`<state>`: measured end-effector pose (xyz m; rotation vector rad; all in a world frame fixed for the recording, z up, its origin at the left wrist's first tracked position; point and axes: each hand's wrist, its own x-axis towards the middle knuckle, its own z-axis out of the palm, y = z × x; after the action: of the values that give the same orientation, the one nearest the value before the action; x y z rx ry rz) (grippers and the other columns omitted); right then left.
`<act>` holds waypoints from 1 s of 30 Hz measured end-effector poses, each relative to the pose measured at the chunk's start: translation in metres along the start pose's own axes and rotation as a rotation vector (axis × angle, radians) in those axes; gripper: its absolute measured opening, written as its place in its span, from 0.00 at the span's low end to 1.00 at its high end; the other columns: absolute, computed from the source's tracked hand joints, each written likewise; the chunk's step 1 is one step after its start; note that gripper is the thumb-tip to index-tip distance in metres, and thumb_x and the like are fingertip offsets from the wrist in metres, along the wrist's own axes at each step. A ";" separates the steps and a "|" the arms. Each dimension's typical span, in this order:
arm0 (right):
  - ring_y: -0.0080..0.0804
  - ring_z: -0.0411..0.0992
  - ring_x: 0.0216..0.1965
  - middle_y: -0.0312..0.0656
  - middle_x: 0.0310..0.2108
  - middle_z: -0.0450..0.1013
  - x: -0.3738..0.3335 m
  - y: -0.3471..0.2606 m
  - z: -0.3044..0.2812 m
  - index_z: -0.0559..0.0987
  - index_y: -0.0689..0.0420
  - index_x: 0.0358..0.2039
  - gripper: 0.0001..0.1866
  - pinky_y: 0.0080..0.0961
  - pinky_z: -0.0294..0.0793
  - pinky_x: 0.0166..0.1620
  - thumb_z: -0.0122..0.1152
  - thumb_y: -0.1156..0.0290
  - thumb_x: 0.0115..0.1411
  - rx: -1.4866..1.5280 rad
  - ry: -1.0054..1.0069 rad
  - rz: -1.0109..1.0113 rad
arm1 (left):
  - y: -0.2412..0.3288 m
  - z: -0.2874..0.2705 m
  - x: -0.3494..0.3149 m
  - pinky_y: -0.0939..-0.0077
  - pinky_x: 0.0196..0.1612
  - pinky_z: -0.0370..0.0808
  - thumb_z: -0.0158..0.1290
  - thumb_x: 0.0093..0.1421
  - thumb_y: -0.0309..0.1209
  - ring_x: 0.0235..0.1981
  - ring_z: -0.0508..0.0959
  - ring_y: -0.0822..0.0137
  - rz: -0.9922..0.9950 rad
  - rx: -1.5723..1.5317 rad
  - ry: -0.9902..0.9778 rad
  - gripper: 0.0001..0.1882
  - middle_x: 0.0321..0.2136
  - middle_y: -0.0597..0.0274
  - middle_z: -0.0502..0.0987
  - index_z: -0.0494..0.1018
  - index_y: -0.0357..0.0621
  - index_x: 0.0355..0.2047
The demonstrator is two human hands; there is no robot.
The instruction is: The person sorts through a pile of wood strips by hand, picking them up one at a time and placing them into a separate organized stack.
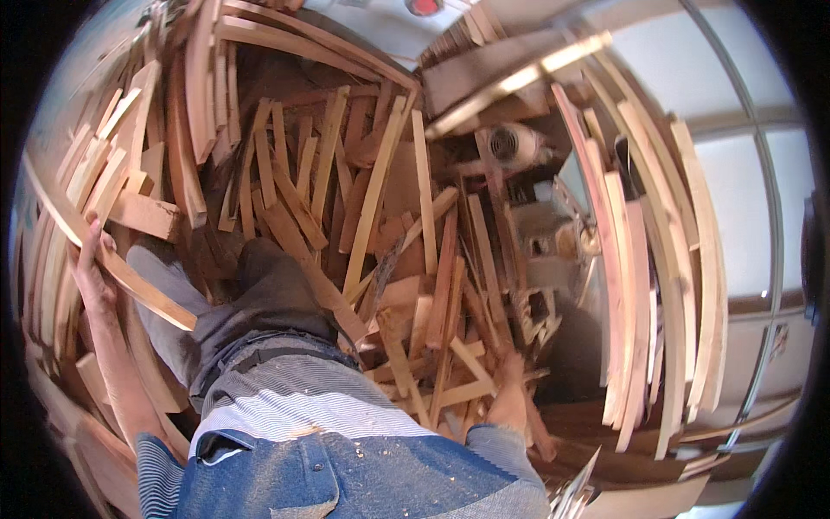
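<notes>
At the left, my left hand [93,270] is closed around a long pale wooden strip [145,292], which slants from the upper left down toward my thigh. A stack of light wooden strips [76,195] stands just beyond that hand, with a short thick wood block [145,215] beside it. On the right, my right hand [512,370] is low among loose wood offcuts [467,394]. Blur and the wood around it hide its fingers, so I cannot tell whether it grips a piece.
Jumbled wooden sticks [333,182] cover the floor ahead of my legs. Long boards [670,285] lean upright at the right, by pale wall panels [735,69]. A round coiled or vented machine part [512,144] sits at the far right. One long batten [527,80] slants near it.
</notes>
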<state>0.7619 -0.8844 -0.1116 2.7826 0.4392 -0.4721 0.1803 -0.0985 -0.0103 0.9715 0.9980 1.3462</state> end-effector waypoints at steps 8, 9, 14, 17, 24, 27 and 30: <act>0.49 0.81 0.43 0.53 0.39 0.80 -0.003 0.062 -0.156 0.85 0.62 0.39 0.11 0.46 0.80 0.45 0.56 0.71 0.63 -0.454 0.260 0.040 | -0.023 -0.016 0.042 0.80 0.37 0.76 0.65 0.61 0.25 0.34 0.77 0.73 -0.032 -0.027 0.100 0.29 0.48 0.60 0.78 0.69 0.38 0.61; 0.49 0.80 0.43 0.53 0.38 0.80 -0.002 0.018 -0.204 0.85 0.59 0.38 0.11 0.44 0.80 0.45 0.55 0.71 0.63 -0.506 0.295 0.050 | -0.008 -0.029 0.047 0.80 0.37 0.76 0.66 0.61 0.25 0.34 0.77 0.73 0.021 -0.017 0.075 0.30 0.49 0.59 0.78 0.68 0.38 0.62; 0.50 0.71 0.52 0.47 0.42 0.75 -0.053 0.053 -0.366 0.80 0.56 0.37 0.08 0.46 0.76 0.49 0.61 0.78 0.55 -0.636 0.720 -0.078 | -0.021 0.015 0.057 0.78 0.37 0.76 0.63 0.63 0.24 0.33 0.76 0.72 0.061 -0.035 -0.114 0.26 0.49 0.58 0.78 0.68 0.38 0.60; 0.49 0.71 0.53 0.46 0.45 0.75 -0.086 0.036 -0.454 0.79 0.55 0.42 0.19 0.46 0.72 0.57 0.67 0.82 0.48 -0.576 0.790 -0.182 | -0.019 0.062 0.021 0.78 0.37 0.76 0.63 0.63 0.25 0.34 0.76 0.73 0.048 -0.027 -0.081 0.24 0.49 0.59 0.77 0.69 0.38 0.58; 0.50 0.72 0.51 0.48 0.45 0.76 -0.103 0.007 -0.539 0.79 0.53 0.53 0.26 0.46 0.73 0.55 0.68 0.78 0.51 -0.533 1.108 -0.173 | -0.016 0.086 -0.013 0.79 0.35 0.77 0.62 0.61 0.23 0.34 0.77 0.73 0.036 0.083 -0.230 0.28 0.50 0.56 0.75 0.67 0.38 0.61; 0.49 0.73 0.50 0.46 0.44 0.77 -0.073 -0.014 -0.537 0.80 0.51 0.54 0.23 0.45 0.73 0.56 0.67 0.74 0.56 -0.422 1.024 -0.045 | -0.014 0.078 -0.013 0.79 0.35 0.77 0.62 0.60 0.21 0.35 0.77 0.74 0.061 0.125 -0.310 0.29 0.50 0.57 0.74 0.67 0.39 0.62; 0.50 0.75 0.49 0.48 0.43 0.77 -0.016 -0.003 -0.510 0.82 0.46 0.54 0.21 0.47 0.75 0.54 0.69 0.66 0.59 -0.357 1.039 -0.007 | -0.014 0.074 -0.011 0.79 0.35 0.77 0.62 0.60 0.21 0.34 0.76 0.74 0.085 0.174 -0.326 0.29 0.49 0.58 0.74 0.67 0.39 0.60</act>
<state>0.8854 -0.7200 0.3553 2.4444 0.6426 1.0063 0.2556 -0.1077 -0.0014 1.3304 0.8397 1.1354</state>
